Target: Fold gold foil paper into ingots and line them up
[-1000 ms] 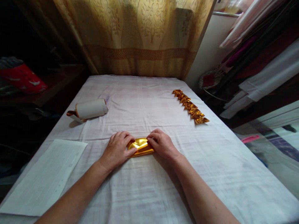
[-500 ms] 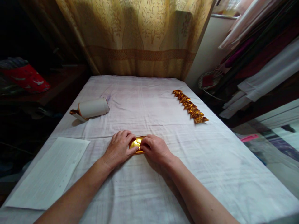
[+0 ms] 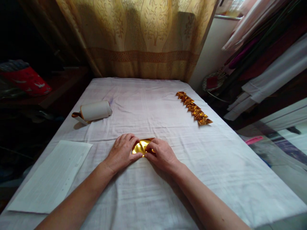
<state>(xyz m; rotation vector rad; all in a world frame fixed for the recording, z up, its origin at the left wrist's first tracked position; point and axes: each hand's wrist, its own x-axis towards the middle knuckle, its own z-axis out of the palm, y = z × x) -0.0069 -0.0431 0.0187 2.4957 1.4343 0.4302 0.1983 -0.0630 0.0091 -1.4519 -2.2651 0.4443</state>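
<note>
A small sheet of shiny gold paper (image 3: 141, 147) lies on the white cloth (image 3: 153, 105) that covers the table, partly folded. My left hand (image 3: 121, 151) presses on its left side, fingers curled and thumb along the paper's lower edge. My right hand (image 3: 161, 153) covers its right side, fingertips pinched on the fold. Only the middle strip of the gold paper shows between the two hands.
A row of several folded gold pieces (image 3: 193, 108) lies at the far right of the cloth. A white roll with a gold end (image 3: 94, 111) lies at the left. White lined sheets (image 3: 51, 175) rest near the left front edge. Curtain behind, hanging fabric at right.
My right hand has slid leftward over the gold paper, folding its right part inward, so less of the paper shows. My left hand has stayed in place.
</note>
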